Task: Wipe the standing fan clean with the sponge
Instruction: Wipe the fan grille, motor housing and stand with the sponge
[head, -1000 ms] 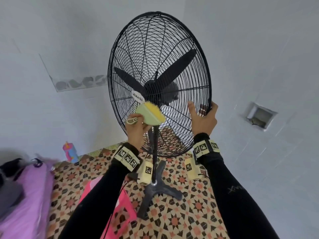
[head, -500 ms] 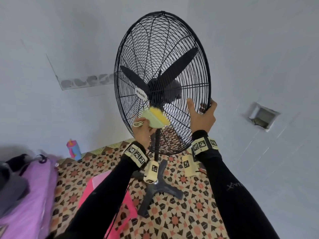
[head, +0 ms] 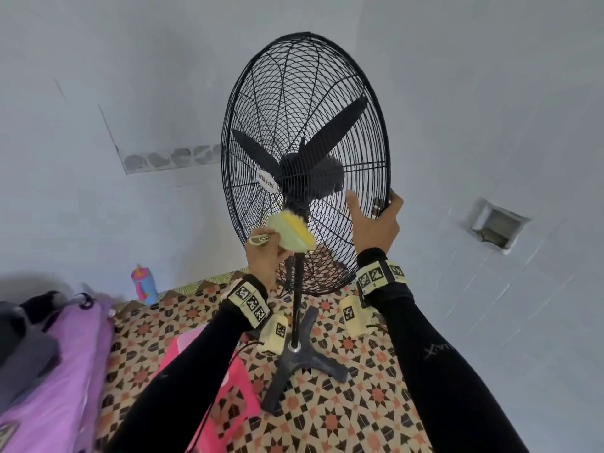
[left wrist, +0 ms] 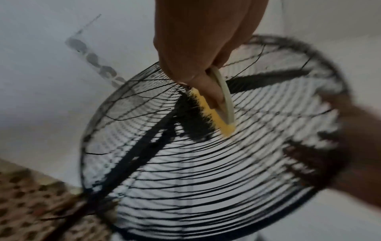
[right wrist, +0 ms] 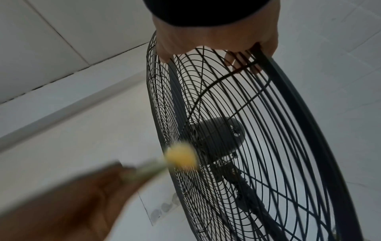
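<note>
A black standing fan (head: 305,158) with a round wire grille stands on the patterned floor, its cross-shaped base (head: 300,364) between my forearms. My left hand (head: 266,253) grips a pale green and yellow sponge (head: 292,235) and holds its yellow side against the lower front of the grille, just below the hub. In the left wrist view the sponge (left wrist: 214,112) lies against the wires, under my fingers. My right hand (head: 376,220) grips the grille's right rim (right wrist: 288,97), thumb on the front and fingers curled behind the wires. The sponge (right wrist: 181,157) shows blurred in the right wrist view.
White walls stand close behind and to the right of the fan, with a recessed box (head: 495,225) in the right wall. A pink and blue bottle (head: 143,284) stands by the back wall. Purple fabric (head: 52,371) lies at the left and a pink item (head: 235,387) lies near the fan's base.
My left hand has carried the sponge a little down and to the right across the lower grille. My right hand has kept its hold on the rim. My view has shifted left.
</note>
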Demonstrator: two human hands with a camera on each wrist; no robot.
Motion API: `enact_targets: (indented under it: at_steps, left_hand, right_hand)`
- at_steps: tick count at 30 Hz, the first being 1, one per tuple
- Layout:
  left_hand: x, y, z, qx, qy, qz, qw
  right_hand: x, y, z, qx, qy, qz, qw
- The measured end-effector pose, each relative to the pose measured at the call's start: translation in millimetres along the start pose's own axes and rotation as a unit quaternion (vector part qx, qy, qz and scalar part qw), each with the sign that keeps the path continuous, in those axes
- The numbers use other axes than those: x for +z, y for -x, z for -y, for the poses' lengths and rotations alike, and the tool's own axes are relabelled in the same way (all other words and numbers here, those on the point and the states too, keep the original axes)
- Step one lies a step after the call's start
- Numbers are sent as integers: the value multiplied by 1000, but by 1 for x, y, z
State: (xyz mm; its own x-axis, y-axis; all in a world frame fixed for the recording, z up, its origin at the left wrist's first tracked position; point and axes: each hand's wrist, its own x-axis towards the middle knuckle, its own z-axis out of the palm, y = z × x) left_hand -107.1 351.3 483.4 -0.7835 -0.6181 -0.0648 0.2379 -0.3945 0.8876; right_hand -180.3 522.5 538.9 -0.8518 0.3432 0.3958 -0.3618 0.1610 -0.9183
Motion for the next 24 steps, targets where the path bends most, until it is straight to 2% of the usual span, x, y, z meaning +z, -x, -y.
enact_targets:
  at_steps: [3,7,9,13,18,24]
  left_hand:
    - [18,11,-3,15,20,36,999]
    - [12,15,24,-25,-15,-8,1000]
    - [4,16,27,-44,-6,-8,999]
    - [19,25,8,-16,34,49,998]
    - [11,28,29,-31,-3,5,1000]
    - [19,31,25,-12,53,20,998]
  right_hand:
    - [2,4,0,-10,-2,5,1000]
    - [-4,-2,0,-1,-6,11,1000]
    - [-6,-4,-2,-2,0,10,1000]
    - [0,2,-2,0,0,7,1000]
    - [-3,-5,-3,3,4,9,1000]
    - [0,3,-3,-6,5,9,1000]
